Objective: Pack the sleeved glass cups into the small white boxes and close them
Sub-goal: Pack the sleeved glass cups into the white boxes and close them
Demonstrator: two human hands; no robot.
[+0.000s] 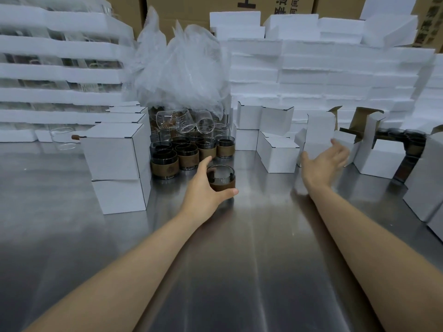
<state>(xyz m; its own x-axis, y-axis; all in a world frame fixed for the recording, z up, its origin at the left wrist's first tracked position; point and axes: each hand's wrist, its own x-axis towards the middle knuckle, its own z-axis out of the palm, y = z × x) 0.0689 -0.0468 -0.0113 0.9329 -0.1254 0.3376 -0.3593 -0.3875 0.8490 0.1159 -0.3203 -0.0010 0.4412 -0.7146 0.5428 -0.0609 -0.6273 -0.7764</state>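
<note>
Right, a wide steel bench (251, 248) runs away from us, and along its far edge stands a wall of white foam slabs (311, 68). Closed white boxes (112, 152) are stacked at the left, packed by the look of them. Just right of that stack waits a cluster of sleeved cups (184, 152), brown bands round dark glass. Over on the right an open box (318, 130) stands with its flaps up. Now the one that matters: a single cup (221, 179), upright, just nearer than the cluster, and the left hand (203, 190) has it, fingers (205, 164) and thumb curled round the sleeve. The right hand (323, 161) is spread wide, holding nothing, right at the open box; it's blurred, so I can't tell if it touches. I'd call this the fetch step. Next, the right hand needs to steady that box, mouth up, so the cup drops in straight.
</note>
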